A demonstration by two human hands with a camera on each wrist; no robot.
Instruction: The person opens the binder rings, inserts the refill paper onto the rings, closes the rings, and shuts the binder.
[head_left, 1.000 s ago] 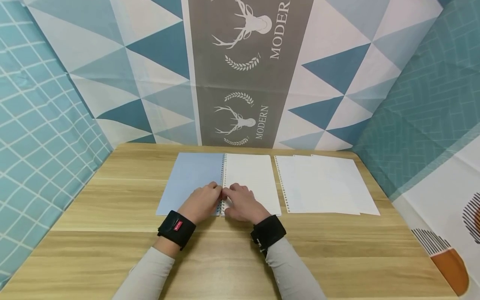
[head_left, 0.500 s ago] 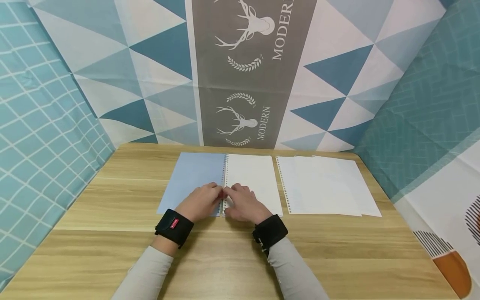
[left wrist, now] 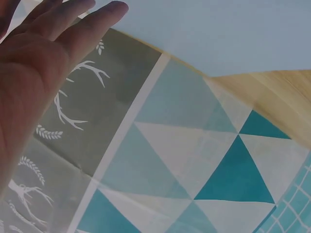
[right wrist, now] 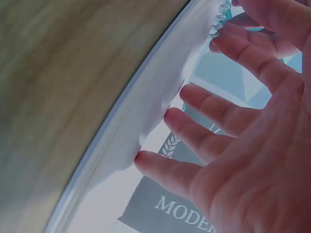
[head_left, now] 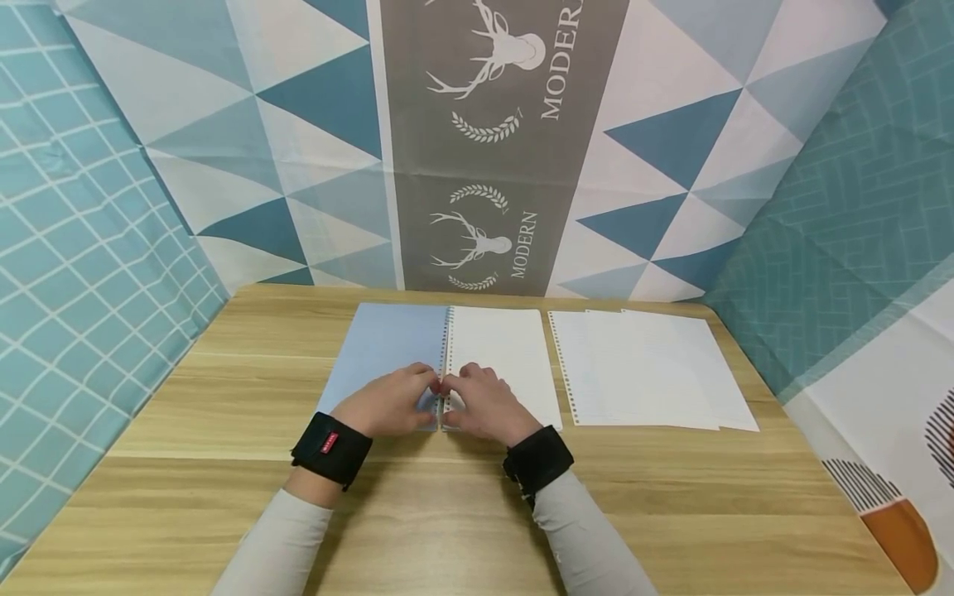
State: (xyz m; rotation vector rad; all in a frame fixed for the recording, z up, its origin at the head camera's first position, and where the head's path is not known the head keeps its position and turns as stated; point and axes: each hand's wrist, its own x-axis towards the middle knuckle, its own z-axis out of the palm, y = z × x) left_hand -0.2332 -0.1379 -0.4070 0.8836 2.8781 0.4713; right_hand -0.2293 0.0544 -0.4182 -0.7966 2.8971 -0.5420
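A spiral notebook lies opened flat, its blue cover (head_left: pixel 391 339) on the left and a white lined page (head_left: pixel 507 348) on the right. Its spiral binding (head_left: pixel 448 331) runs between them, and coils also show in the right wrist view. My left hand (head_left: pixel 391 401) is over the cover beside the binding, thumb and fingers apart; in the left wrist view its fingers (left wrist: pixel 92 34) are extended. On the other side, my right hand (head_left: pixel 484 404) rests on the page with its fingertips (right wrist: pixel 175 116) touching the paper. The two hands' index fingers come close together above the binding.
Several loose white sheets (head_left: pixel 633 368) with punched left edges lie overlapping to the right of the notebook. The wooden table (head_left: pixel 224 480) ends at a patterned cloth backdrop (head_left: pixel 477 165) behind, with cloth on both sides.
My left hand has shifted slightly left and its thumb has spread away from the fingers. The right hand stays nearly in place. Notebook and loose sheets have not moved on the table.
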